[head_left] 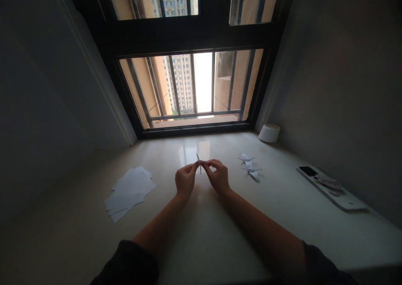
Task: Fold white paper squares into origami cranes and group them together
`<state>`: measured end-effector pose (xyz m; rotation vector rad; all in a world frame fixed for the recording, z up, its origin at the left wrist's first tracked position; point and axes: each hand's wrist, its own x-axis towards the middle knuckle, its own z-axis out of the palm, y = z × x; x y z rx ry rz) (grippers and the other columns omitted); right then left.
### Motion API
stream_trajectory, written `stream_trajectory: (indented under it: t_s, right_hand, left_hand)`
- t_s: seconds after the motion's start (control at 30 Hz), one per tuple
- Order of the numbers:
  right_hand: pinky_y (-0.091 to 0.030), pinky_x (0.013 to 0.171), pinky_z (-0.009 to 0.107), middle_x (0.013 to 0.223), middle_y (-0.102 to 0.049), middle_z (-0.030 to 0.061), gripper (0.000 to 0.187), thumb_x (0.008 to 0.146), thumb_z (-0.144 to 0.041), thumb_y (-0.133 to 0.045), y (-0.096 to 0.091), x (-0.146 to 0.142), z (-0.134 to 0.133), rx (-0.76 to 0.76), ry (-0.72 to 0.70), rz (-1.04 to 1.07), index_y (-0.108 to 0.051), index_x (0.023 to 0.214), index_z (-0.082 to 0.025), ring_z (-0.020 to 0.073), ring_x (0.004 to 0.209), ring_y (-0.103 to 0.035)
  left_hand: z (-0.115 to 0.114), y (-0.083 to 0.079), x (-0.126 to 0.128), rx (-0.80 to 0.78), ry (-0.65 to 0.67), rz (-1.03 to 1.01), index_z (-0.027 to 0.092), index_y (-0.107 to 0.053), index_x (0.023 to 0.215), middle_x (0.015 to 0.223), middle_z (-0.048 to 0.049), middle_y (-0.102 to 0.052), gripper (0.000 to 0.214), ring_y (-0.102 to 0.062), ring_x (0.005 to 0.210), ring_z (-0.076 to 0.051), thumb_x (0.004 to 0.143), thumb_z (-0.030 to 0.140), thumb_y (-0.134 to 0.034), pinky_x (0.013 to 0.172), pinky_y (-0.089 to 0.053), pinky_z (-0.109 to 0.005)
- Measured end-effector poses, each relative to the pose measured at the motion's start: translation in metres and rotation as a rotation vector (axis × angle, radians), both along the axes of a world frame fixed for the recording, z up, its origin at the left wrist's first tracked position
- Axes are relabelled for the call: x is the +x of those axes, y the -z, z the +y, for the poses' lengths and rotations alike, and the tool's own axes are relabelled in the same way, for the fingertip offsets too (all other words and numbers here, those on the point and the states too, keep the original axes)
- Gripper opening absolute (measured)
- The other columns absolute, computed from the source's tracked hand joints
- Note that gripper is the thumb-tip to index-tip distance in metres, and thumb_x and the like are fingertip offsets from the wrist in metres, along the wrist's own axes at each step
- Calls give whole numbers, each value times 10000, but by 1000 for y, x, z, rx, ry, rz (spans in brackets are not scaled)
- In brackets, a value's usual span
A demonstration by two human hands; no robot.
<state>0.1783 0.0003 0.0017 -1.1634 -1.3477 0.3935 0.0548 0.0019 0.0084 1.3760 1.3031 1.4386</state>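
Observation:
My left hand (186,180) and my right hand (218,176) meet above the pale window ledge (201,230), both pinching a small folded piece of paper (199,163) between fingertips and thumbs. A thin point of the paper sticks up between the hands. To the right of my right hand lie two finished folded paper figures (250,168) with thin pointed wings. To the left lies a loose stack of white paper sheets (129,192).
A white round container (269,133) stands at the back right by the window frame. A white tray-like device (333,188) with a dark phone on it lies along the right wall. The barred window (191,88) closes the far side. Walls rise left and right.

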Motion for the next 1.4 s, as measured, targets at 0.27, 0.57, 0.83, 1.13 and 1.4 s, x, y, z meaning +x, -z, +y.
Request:
stream_trajectory:
  t_s: [0.27,0.57,0.83,1.13,1.4]
  right_hand:
    - [-457,680,322,755,-715,53,317,742,-487,-603,6,2,9,-224,-94,245,-725,772,-196,208,715,-625]
    - [-429,730,330,691,-699,57,329,671,-481,-669,14,-2,16,-278,-188,540,-727,719,-160,206,725,-618]
    - [-380,668,308,678,-672,52,310,615,-460,-704,7,0,12,-379,-255,689,-729,737,-175,195,711,-585]
    - [-389,647,302,683,-639,41,245,640,-421,-696,7,2,13,-433,-341,770,-710,720,-190,188,708,-564]
    - [-391,647,284,681,-619,20,207,630,-401,-717,10,1,15,-505,-394,913,-689,692,-206,154,679,-538]
  left_hand:
    - [7,7,-4,-29,21,-69,163,-739,846,809,-60,-731,383,-650,827,-241,696,502,-647,730,-461,-306]
    - [12,9,-2,-134,72,-307,118,-731,798,828,-114,-719,428,-641,872,-245,628,509,-708,829,-438,-345]
    - [13,9,0,-219,108,-448,124,-725,795,849,-115,-709,415,-625,888,-232,606,494,-734,859,-407,-349]
    - [15,6,-2,-363,190,-578,160,-704,781,887,-77,-692,341,-606,915,-200,628,463,-734,798,-417,-277]
    - [16,4,-3,-425,255,-674,169,-706,825,929,-67,-691,336,-600,933,-178,640,447,-738,825,-417,-265]
